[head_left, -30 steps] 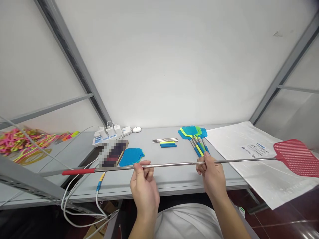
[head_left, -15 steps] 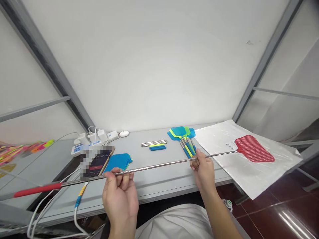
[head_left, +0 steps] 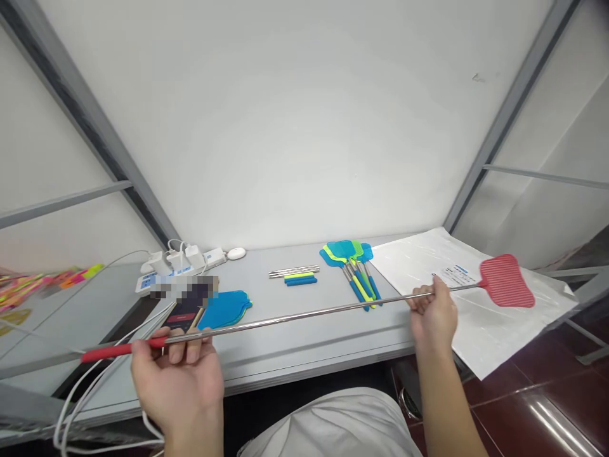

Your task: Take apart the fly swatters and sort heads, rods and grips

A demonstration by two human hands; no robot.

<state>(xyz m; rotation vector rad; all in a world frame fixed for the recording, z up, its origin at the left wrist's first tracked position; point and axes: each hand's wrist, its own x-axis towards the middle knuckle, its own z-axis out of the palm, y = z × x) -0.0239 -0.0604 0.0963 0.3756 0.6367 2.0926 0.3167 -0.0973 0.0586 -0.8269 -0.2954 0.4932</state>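
A long telescopic fly swatter (head_left: 304, 315) stretches across the view, its metal rod drawn out. Its red grip lies at the left and its red mesh head at the right, over a white bag. My left hand (head_left: 183, 377) is closed around the rod where it meets the red grip, palm up. Near the head end, my right hand (head_left: 435, 317) pinches the rod. Beyond the rod, a bunch of blue and green fly swatters (head_left: 349, 260) lies on the table, handles toward me. Blue swatter heads (head_left: 226, 309) are stacked beyond my left hand.
Metal rods (head_left: 294, 271) and blue and yellow grips (head_left: 301, 279) lie mid-table. At the left are a phone (head_left: 185, 311), a power strip (head_left: 147, 284) and white cables (head_left: 71, 412). The white plastic bag (head_left: 480, 343) overhangs the table's right end.
My left hand has slid left along the rod to the red grip. My right hand has moved right, nearer the swatter head. The swatter itself has shifted slightly right.
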